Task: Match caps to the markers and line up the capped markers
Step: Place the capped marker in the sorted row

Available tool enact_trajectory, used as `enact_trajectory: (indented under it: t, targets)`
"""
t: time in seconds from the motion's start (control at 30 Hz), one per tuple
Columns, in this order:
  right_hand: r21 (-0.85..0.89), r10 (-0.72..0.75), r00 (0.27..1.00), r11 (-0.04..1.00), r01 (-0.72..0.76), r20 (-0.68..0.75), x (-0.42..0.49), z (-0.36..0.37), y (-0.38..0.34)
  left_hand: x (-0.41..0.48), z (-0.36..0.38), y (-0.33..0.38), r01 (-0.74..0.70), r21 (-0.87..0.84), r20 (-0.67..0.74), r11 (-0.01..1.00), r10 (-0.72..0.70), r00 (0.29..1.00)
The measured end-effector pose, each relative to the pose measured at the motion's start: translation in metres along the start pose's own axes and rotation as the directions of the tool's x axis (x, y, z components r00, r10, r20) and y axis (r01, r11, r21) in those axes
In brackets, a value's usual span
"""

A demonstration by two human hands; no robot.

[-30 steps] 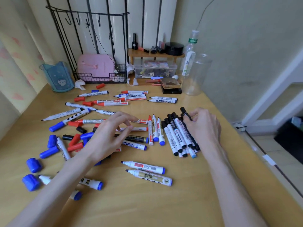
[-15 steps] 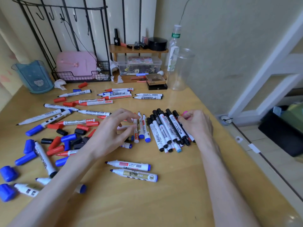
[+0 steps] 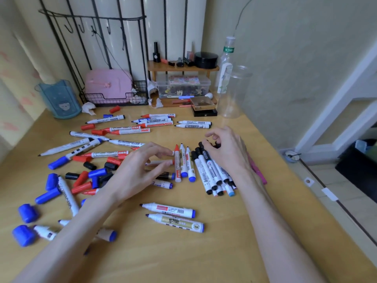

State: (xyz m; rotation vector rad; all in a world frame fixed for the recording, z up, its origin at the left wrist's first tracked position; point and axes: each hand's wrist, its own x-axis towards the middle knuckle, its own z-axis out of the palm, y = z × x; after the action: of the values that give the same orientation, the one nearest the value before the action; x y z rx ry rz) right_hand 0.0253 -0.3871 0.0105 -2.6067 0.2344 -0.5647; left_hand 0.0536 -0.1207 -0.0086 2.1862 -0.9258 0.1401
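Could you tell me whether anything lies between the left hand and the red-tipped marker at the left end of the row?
Nothing visible does. The left hand has its fingertips right beside the red-tipped marker; no object shows in the narrow gap, and whether they touch is unclear.

"WHITEBOARD" stands in pale letters on a grey band along the near red marker (image 3: 104, 154), left of centre; the small characters on the red patch beside it are too small to read. The same word shows on the far red marker (image 3: 122, 129). "WHITEBOARD MARKER" runs in dark print along the white marker (image 3: 127, 142) between these 2. The bottle (image 3: 228, 49) carries a green label with white characters beginning 东方. Print and barcodes on the other markers are illegible.
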Motion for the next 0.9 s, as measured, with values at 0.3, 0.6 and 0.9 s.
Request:
enact_trajectory:
  t: [0.3, 0.6, 0.9]
  targets:
    - [-0.136, -0.090, 0.979, 0.984, 0.116, 0.185, 0.070, 0.030, -0.025, -0.017, -0.021, -0.016, 0.088, 0.039, -0.073, 0.995, -0.085, 0.994]
    - [-0.281, -0.055, 0.952, 0.949, 0.143, 0.300, 0.115, 0.065, -0.020, -0.025, -0.037, -0.033, 0.149, 0.029, -0.111, 0.988, -0.145, 0.983]
    - [-0.302, -0.052, 0.943, 0.940, 0.157, 0.328, 0.119, 0.074, -0.029, -0.033, -0.057, -0.041, 0.178, 0.040, -0.219, 0.983, -0.165, 0.962]
